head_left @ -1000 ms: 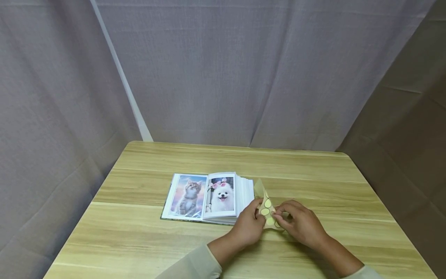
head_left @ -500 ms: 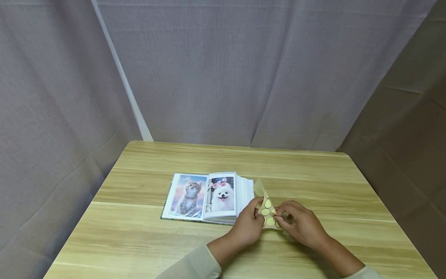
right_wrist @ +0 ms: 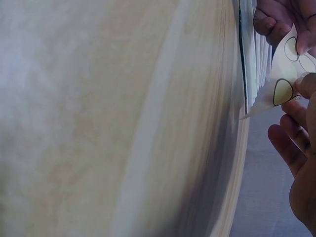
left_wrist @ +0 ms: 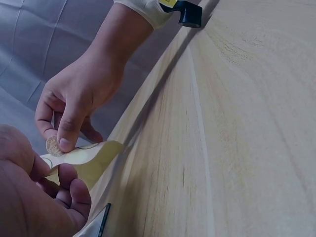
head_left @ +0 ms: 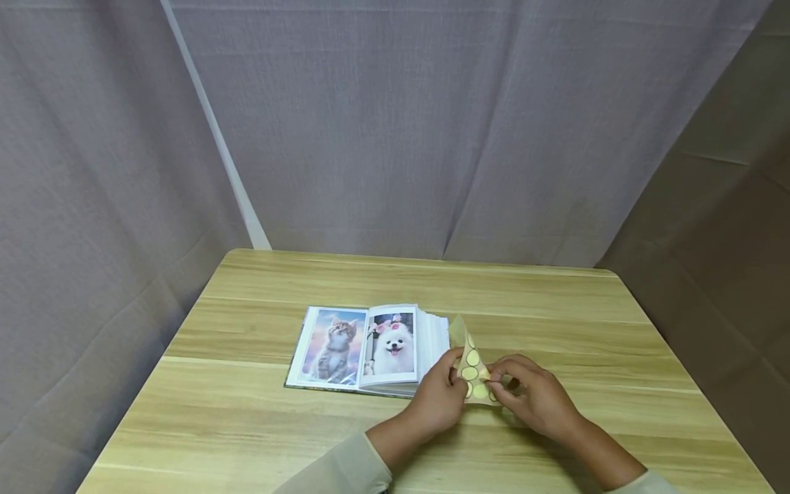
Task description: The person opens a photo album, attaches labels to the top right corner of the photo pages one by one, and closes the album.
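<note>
My left hand (head_left: 439, 394) grips a curved, pale sheet of round stickers (head_left: 470, 373), thumb on its face. The stickers are yellowish with dark outlines. From the right, my right hand (head_left: 538, 398) pinches one round sticker (left_wrist: 53, 146) between thumb and forefinger; it stands up from the sheet in the left wrist view. Whether its edge still touches the backing is hard to tell. Beside the left hand lies an open photo album (head_left: 361, 350), with a kitten picture (head_left: 334, 346) on its left page and a white dog picture (head_left: 391, 346) on its right.
Everything is over a wood-grain table (head_left: 247, 425). Grey curtains (head_left: 345, 123) hang behind and at the sides. The album's thick stack of pages (head_left: 435, 337) reaches close to the left hand. A dark device (left_wrist: 190, 14) sits at the right sleeve.
Both hands keep nearly the same place and grip. The sheet shifts and flexes slightly, and the pinched sticker shows a little more beside the right fingertips. The album stays still.
</note>
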Tool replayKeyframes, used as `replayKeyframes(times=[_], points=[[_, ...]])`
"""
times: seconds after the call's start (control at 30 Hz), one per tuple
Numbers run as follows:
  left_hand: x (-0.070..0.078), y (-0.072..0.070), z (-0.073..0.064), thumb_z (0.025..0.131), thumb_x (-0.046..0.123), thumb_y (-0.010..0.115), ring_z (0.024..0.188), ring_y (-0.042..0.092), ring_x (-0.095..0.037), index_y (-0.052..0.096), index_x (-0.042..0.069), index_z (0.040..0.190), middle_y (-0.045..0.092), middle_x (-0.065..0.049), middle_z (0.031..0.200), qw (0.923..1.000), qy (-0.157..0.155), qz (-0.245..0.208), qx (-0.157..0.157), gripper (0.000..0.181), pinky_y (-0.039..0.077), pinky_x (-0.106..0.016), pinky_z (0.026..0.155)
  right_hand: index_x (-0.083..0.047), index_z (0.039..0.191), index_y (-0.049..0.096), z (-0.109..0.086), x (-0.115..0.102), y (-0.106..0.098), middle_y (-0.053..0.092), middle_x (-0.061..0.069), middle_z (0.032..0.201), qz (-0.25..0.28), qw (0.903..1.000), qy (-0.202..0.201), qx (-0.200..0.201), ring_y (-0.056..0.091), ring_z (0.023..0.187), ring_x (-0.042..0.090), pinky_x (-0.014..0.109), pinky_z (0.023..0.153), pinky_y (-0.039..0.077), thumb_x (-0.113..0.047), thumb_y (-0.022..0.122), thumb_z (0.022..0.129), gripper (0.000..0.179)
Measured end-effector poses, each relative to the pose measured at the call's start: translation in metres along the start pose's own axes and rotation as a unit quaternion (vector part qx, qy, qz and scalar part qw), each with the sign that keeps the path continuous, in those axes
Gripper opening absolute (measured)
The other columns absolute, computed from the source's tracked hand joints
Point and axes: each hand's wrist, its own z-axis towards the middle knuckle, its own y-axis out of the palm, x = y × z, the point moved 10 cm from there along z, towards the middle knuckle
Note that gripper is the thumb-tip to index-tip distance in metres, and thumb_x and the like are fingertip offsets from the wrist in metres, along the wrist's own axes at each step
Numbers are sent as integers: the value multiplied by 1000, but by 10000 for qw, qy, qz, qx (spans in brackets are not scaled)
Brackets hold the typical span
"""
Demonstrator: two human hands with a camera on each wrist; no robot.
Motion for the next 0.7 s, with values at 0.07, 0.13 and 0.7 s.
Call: replayKeyframes(times=[0.07,0.13,0.7], points=[[0,-1,0,92,-7,49,62,47,-4,58,10,138,50,6,75,10000,11,45,29,49,41,-22,57,-24,93,65,0,0,-1,71,-3,106,15,10000,10,-8,66,84,6,25,64,58,5,85,78,39],[1,-3,0,92,-6,51,61,47,-3,56,9,139,49,7,74,9998,10,161,72,49,41,-22,57,-23,93,64,0,1,-1,71,-2,106,14,10000,33,-15,66,84,7,24,64,58,5,85,79,38],[-2,-7,-1,90,0,73,60,55,1,51,9,114,58,10,76,9949,-28,848,549,33,47,-22,57,-25,91,60,-6,14,0,73,-5,106,-286,9984,470,-117,65,80,2,23,64,57,-1,87,80,38]])
